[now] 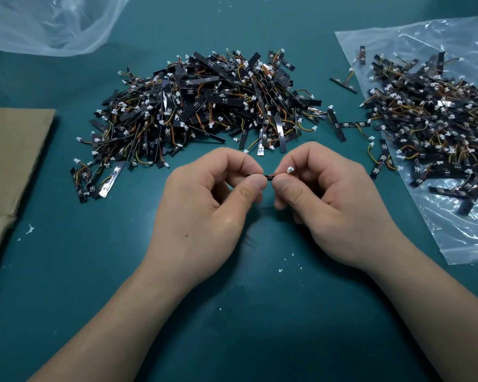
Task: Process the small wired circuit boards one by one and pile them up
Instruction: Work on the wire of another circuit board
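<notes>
- The left hand (204,205) and right hand (334,199) each pinch one end of a small black board (268,177) — over the middle of the green desk (246,312).
- A big pile of boards (204,106) lies nearer the far edge.
- Board marks — too small to read.

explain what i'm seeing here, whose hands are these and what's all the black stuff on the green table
There is no machine here. A person works with bare hands, and the single picture comes from a camera worn on their head, looking down. The left hand and the right hand pinch one small black circuit board between thumbs and fingers. Its white connector sticks up by the right hand. On the green table lies a big heap of the same wired boards. A second heap lies on a clear plastic bag to the right. A sheet of cardboard lies at the left, and another plastic bag at the top left.
</notes>
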`<state>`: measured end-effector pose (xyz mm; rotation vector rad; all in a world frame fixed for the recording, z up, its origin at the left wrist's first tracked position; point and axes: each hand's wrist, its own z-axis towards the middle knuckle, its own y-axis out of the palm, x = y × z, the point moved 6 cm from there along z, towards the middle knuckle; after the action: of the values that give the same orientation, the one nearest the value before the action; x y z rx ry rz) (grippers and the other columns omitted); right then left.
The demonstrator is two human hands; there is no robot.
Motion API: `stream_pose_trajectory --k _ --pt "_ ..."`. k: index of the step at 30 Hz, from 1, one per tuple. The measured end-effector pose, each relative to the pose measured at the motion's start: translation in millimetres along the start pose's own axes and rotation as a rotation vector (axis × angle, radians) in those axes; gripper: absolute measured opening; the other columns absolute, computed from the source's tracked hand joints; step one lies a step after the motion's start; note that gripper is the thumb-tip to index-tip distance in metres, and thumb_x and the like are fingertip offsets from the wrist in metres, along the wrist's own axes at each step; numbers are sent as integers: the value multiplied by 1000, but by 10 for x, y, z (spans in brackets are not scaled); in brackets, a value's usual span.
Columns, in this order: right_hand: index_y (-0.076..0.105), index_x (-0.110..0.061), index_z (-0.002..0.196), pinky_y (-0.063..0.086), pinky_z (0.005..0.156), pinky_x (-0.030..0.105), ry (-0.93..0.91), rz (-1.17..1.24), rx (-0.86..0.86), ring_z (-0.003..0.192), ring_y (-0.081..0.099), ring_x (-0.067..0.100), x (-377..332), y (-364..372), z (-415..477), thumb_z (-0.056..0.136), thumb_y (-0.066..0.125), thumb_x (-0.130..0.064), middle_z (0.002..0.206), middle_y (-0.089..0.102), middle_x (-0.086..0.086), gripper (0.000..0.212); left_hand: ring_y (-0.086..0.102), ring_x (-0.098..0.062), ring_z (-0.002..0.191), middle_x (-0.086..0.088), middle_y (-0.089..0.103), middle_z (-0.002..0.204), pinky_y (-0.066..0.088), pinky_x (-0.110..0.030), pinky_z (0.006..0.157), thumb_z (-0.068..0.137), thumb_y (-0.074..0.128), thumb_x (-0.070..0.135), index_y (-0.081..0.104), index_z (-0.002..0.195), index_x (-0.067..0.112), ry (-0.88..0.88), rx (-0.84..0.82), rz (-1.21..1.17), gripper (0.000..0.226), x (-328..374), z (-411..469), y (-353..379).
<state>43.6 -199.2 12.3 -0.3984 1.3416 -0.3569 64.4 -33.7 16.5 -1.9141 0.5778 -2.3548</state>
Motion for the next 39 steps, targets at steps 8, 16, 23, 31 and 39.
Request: stream_pose_trajectory --k 8,16,23,31,39 --pt "59 -28 93 44 55 18 -13 5 15 53 60 12 -10 -2 5 99 63 -25 70 70 -11 8 68 -17 64 8 72 73 51 -20 59 91 68 24 66 86 30 -9 -5 -26 8 -10 2 5" --pt "58 -30 93 44 57 18 -28 -7 44 56 61 14 -30 -15 1 100 62 -23 72 70 -12 10 69 -16 65 9 73 74 55 -27 61 93 67 23 68 92 30 3 6 -36 8 -18 -11 0" --pt "58 -27 91 47 56 25 5 -9 27 57 59 19 -13 3 -17 98 62 -32 73 70 -3 9 66 -22 64 5 70 72 52 -36 62 94 63 21 64 88 30 26 -3 -13 10 -11 -10 5" --pt "54 -25 81 41 52 25 -6 -24 36 52 53 18 -19 -17 -25 98 61 -34 64 63 -1 20 67 -22 66 4 72 74 55 -36 62 93 67 21 69 92 29 24 36 -51 8 6 -4 -14" --pt "44 -7 60 35 53 41 -31 -1 48 51 42 24 -2 -36 -20 104 46 -34 53 45 7 52 60 -11 107 19 67 110 45 -27 95 95 58 29 70 113 27 77 124 351 21 -29 4 -52"
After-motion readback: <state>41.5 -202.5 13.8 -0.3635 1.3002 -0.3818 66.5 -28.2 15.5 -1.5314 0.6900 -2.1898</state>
